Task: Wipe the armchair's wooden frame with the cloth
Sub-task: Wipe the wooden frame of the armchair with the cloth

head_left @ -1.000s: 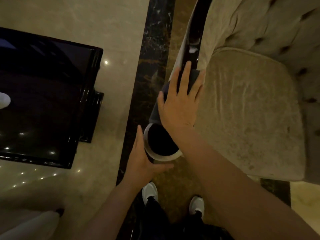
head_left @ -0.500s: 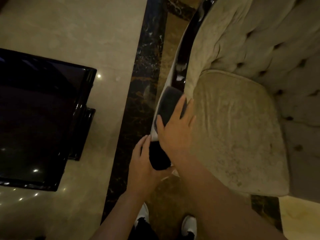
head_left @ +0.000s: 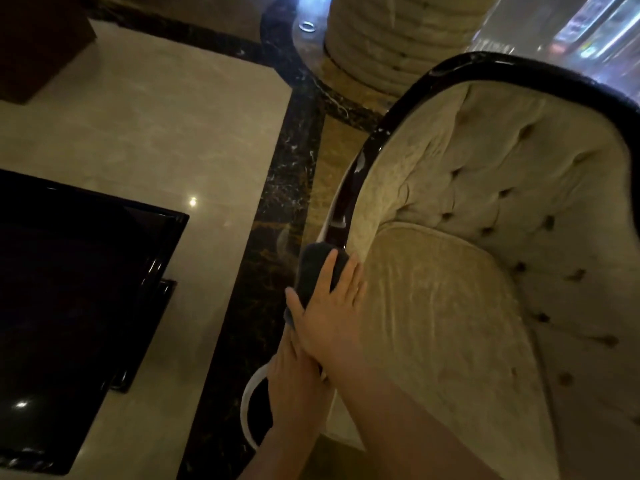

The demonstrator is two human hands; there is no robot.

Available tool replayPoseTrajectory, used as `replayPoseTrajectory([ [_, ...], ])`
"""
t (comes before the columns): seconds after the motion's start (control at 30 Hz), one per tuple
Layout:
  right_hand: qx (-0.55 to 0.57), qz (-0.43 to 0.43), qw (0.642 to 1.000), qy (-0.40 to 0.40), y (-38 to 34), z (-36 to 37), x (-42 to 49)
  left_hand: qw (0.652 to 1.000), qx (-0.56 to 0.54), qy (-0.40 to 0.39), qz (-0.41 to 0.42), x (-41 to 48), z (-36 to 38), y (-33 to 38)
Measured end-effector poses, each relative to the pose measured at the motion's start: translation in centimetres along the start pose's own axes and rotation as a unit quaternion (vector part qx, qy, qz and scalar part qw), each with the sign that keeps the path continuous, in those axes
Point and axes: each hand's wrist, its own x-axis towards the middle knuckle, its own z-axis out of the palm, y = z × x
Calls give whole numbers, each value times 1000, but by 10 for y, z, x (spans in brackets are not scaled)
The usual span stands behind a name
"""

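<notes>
The armchair has beige tufted upholstery and a glossy dark wooden frame [head_left: 349,188] running along its left arm and over the backrest. A dark grey cloth [head_left: 313,268] lies on the frame's left arm. My right hand [head_left: 329,313] presses flat on the cloth, fingers spread. My left hand [head_left: 294,379] rests on the front end of the arm, partly under my right wrist, by the arm's rounded white-rimmed end [head_left: 251,407]. Whether it grips the arm is hidden.
A glossy black low table [head_left: 76,306] stands to the left on the pale marble floor. A dark marble strip [head_left: 277,209] runs between table and chair. A ribbed beige column base [head_left: 391,46] stands behind the chair.
The view has tilted up, showing the backrest and column. My right hand and cloth stay on the arm frame; my left hand has slid under my right wrist.
</notes>
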Motion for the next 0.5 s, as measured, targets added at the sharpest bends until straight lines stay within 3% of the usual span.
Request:
replayPoseTrajectory([
  [0.07, -3, -11, 1000, -7, 3, -17, 54, 995, -80, 47, -38, 29, -9, 26],
  [0.13, -18, -44, 999, -23, 11, -34, 105, 991, -88, 81, -60, 66, -18, 43],
  [0.2, -55, -150, 987, -2, 18, -44, 132, 993, -58, 85, -50, 94, -24, 51],
  [0.3, -30, -405, 913, 30, 48, -43, 151, 996, -28, 72, -48, 135, -24, 57],
  [0.4, -9, -568, 822, -40, 76, -47, 190, 995, -37, 48, -82, 170, -16, 60],
  [0.43, -24, -585, 809, -53, 79, -53, 213, 993, -46, 42, -99, 185, -15, 63],
  [0.5, -48, -546, 835, -46, 83, -69, 266, 995, -8, 33, -99, 221, -19, 78],
])
